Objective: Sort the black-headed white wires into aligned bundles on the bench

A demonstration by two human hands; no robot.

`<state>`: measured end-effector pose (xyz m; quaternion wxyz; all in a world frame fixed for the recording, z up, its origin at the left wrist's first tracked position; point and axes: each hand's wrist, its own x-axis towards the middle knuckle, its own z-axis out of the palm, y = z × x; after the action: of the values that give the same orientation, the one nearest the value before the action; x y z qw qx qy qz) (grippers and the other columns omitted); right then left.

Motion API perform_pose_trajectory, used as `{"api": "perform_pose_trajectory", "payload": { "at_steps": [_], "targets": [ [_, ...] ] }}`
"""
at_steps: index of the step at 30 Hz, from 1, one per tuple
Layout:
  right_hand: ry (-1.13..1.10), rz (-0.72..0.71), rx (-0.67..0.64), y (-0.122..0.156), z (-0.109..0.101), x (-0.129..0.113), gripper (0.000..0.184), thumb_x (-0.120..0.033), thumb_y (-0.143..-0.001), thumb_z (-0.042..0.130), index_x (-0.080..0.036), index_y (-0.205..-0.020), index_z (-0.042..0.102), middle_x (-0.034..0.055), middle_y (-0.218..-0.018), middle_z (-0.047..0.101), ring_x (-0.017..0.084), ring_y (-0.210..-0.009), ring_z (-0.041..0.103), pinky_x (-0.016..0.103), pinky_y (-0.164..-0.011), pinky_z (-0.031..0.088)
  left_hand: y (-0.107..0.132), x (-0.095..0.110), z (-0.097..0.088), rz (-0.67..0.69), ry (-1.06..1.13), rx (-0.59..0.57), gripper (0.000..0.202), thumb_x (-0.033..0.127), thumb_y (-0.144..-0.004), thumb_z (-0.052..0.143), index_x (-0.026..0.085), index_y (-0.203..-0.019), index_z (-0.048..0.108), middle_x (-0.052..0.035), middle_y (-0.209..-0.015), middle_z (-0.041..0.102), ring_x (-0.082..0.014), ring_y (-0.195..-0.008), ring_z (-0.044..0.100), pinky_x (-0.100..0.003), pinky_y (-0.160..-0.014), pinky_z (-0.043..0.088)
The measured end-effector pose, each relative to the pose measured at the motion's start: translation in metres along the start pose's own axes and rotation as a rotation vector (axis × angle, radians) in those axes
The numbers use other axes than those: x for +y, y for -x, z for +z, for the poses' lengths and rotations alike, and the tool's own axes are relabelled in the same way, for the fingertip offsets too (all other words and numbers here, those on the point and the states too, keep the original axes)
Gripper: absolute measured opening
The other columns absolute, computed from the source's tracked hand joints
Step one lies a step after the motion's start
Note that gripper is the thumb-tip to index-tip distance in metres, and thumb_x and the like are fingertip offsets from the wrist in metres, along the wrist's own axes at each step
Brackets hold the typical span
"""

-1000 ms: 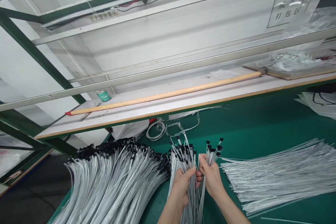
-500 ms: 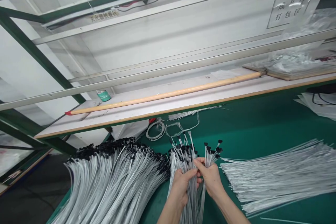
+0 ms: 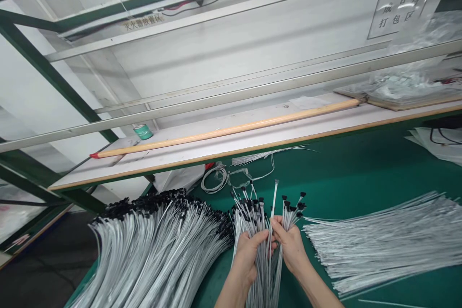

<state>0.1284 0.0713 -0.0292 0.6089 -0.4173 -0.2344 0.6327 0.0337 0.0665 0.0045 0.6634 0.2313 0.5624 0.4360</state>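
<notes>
My left hand [image 3: 248, 252] is closed around a bundle of thin grey cables [image 3: 258, 231] with black connector ends pointing up and away. Close beside it, my right hand [image 3: 290, 244] grips a smaller bunch of the same cables [image 3: 288, 219]. Between thumb and finger of the right hand, a single cable [image 3: 275, 199] with a grey end stands apart from the left bundle. Both hands nearly touch at the fingertips. The lower lengths of the cables hang down between my forearms, and some fingers are hidden behind them.
A large heap of black-ended cables [image 3: 155, 245] lies to the left. On the right, another pile of grey cables [image 3: 390, 240] rests on the green tabletop [image 3: 346, 168]. A shelf [image 3: 252, 137] with a long wooden pole [image 3: 231, 130] crosses above. A coiled cable [image 3: 213, 180] sits behind the bundles.
The single grey-ended cable has moved right, away from the left bundle and toward the right-hand bunch. My right fingers have shifted slightly; the left hand has barely moved.
</notes>
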Motion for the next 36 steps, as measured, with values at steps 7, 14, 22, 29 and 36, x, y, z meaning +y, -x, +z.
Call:
{"api": "perform_pose_trajectory", "payload": {
  "at_steps": [7, 14, 22, 29, 36],
  "targets": [
    [-0.101, 0.020, 0.015, 0.001, 0.001, -0.005, 0.036, -0.051, -0.064, 0.066, -0.018, -0.063, 0.051, -0.0044, -0.046, 0.048, 0.009, -0.037, 0.043, 0.021, -0.035, 0.035, 0.002, 0.004, -0.003, 0.028, 0.032, 0.028, 0.016, 0.021, -0.062, 0.072, 0.010, -0.062, 0.060, -0.0064, -0.060, 0.063, -0.0143, -0.054, 0.059, -0.024, -0.047, 0.045],
    [0.022, 0.066, 0.045, -0.001, 0.007, -0.004, 0.052, -0.041, -0.054, 0.076, -0.014, -0.093, 0.056, -0.0102, -0.038, 0.042, 0.009, -0.029, 0.036, 0.021, -0.027, 0.033, -0.001, -0.003, -0.002, 0.042, -0.002, -0.094, 0.025, 0.027, -0.060, 0.073, 0.008, -0.074, 0.065, -0.0028, -0.050, 0.060, -0.0103, -0.039, 0.052, -0.020, -0.040, 0.038],
    [0.034, 0.192, -0.103, -0.001, 0.002, -0.005, 0.035, -0.039, -0.056, 0.075, -0.015, -0.071, 0.055, -0.0085, -0.035, 0.044, 0.010, -0.027, 0.040, 0.023, -0.027, 0.038, 0.004, 0.000, -0.004, 0.040, 0.021, -0.149, 0.036, 0.026, -0.059, 0.074, 0.007, -0.089, 0.066, -0.0028, -0.053, 0.062, -0.0087, -0.040, 0.053, -0.018, -0.040, 0.038],
    [-0.036, 0.191, -0.030, 0.002, 0.005, -0.011, 0.037, -0.044, -0.052, 0.076, -0.017, -0.058, 0.051, -0.0074, -0.034, 0.043, 0.008, -0.026, 0.038, 0.023, -0.027, 0.038, 0.005, 0.001, -0.003, 0.029, 0.012, -0.112, 0.030, 0.025, -0.061, 0.073, 0.006, -0.082, 0.064, -0.0096, -0.062, 0.066, -0.0151, -0.051, 0.060, -0.022, -0.045, 0.043],
    [-0.012, 0.102, 0.042, -0.001, 0.007, -0.011, 0.038, -0.040, -0.049, 0.078, -0.019, -0.056, 0.046, -0.0096, -0.034, 0.037, 0.007, -0.028, 0.035, 0.018, -0.023, 0.031, 0.001, -0.004, -0.006, 0.037, 0.000, -0.105, 0.038, 0.026, -0.062, 0.073, 0.007, -0.093, 0.059, -0.0081, -0.060, 0.065, -0.0165, -0.050, 0.060, -0.024, -0.045, 0.043]
  ]
}}
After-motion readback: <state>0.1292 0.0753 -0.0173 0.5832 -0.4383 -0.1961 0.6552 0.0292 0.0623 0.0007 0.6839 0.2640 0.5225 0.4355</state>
